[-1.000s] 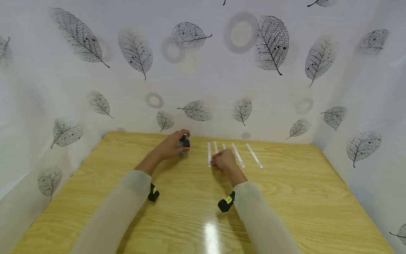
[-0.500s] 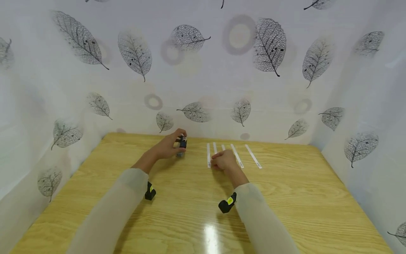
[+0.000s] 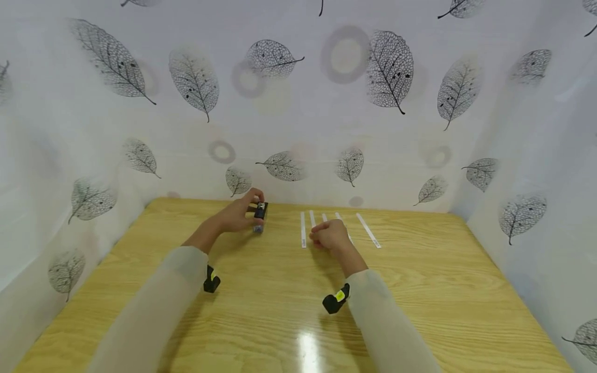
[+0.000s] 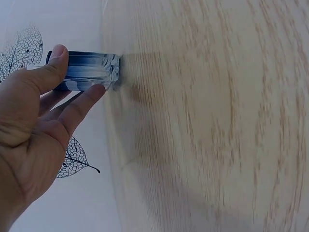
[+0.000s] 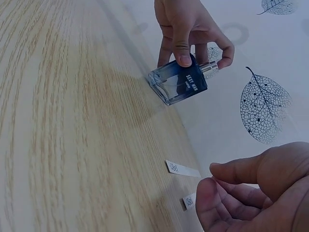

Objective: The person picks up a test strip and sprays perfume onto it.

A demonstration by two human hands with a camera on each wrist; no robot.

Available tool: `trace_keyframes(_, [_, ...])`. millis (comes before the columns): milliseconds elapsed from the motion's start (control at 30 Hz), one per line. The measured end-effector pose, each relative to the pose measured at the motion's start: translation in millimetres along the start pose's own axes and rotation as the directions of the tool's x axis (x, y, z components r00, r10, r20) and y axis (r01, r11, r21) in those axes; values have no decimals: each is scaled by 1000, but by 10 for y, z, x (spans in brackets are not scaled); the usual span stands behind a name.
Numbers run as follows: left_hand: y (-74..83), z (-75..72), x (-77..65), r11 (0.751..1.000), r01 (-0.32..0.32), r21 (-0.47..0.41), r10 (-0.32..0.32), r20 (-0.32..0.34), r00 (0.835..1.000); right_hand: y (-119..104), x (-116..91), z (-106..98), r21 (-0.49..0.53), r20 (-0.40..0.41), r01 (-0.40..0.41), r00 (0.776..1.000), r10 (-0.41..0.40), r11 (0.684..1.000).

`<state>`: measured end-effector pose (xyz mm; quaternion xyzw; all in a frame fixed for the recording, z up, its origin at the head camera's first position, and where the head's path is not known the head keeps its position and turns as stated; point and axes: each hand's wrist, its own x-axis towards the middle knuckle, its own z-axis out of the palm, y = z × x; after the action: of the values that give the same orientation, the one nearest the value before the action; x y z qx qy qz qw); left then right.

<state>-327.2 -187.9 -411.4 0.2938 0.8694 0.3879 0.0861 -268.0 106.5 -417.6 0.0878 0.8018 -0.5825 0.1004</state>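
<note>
My left hand (image 3: pixel 237 213) grips a clear, rectangular perfume bottle (image 5: pixel 179 79) with a dark blue panel reading "SEXY MAN". One finger rests on its metal spray top (image 5: pixel 210 66). In the left wrist view the bottle (image 4: pixel 91 70) is upright by the table's back edge, its base at or just above the wood. My right hand (image 3: pixel 332 235), fingers curled and thumb close to the index finger, is over the near ends of white paper strips. Whether it pinches one is not visible. Printed strips (image 5: pixel 181 169) lie just beyond its fingertips.
Several paper strips lie in a row at the back, the rightmost strip (image 3: pixel 368 230) apart from the others. The wooden table (image 3: pixel 261 311) ends at a white leaf-printed sheet (image 3: pixel 289 124). Black cameras (image 3: pixel 336 299) are worn on both wrists.
My left hand has moved left with the perfume bottle, turning it a little and showing more of it. The right hand stays over the strips. The head view has shifted slightly.
</note>
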Motion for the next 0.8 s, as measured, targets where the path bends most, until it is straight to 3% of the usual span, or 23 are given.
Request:
trace_keyframes(467, [-55,-37,-37,997,24,-80,-23,10,1000,22,-4,-115,-13,-9,17,1000,-17,1000])
trace_keyframes(800, [-60,-53,-46,994,39,-105,-38,10,999,19,-35,-242,34,17,18,1000,-19,999])
